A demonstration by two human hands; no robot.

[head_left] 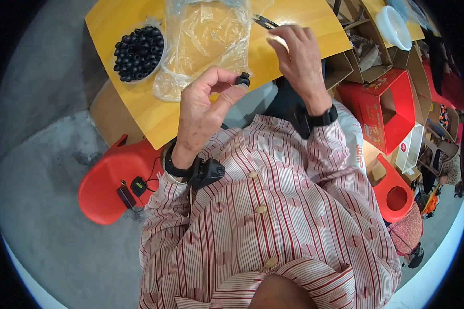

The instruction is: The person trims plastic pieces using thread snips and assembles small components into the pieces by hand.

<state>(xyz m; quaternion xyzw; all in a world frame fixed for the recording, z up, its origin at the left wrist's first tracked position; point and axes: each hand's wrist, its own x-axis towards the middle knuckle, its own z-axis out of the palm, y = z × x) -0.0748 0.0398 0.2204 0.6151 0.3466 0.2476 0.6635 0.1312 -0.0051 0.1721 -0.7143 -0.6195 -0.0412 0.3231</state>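
Note:
Between the thumb and fingers of my left hand [206,105] is a small black ring-like part [242,79], held by the table's near edge. My right hand [300,59] is raised to the right of it, thumb and forefinger apart with nothing seen between them. Just beyond its fingertips lies a slim black hand tool [264,21], perhaps snips or tweezers; its kind is unclear. A crumpled clear plastic bag [203,38] lies flat in front of my left hand. Left of the bag, a round pale bowl [163,55] is heaped with small black parts [138,54].
The yellow table [100,23] ends close to my body. A red chair [95,190] with small black devices stands at left. At right are a red box [379,110], cardboard boxes [368,72], another red seat [395,195] and a white basin [393,27].

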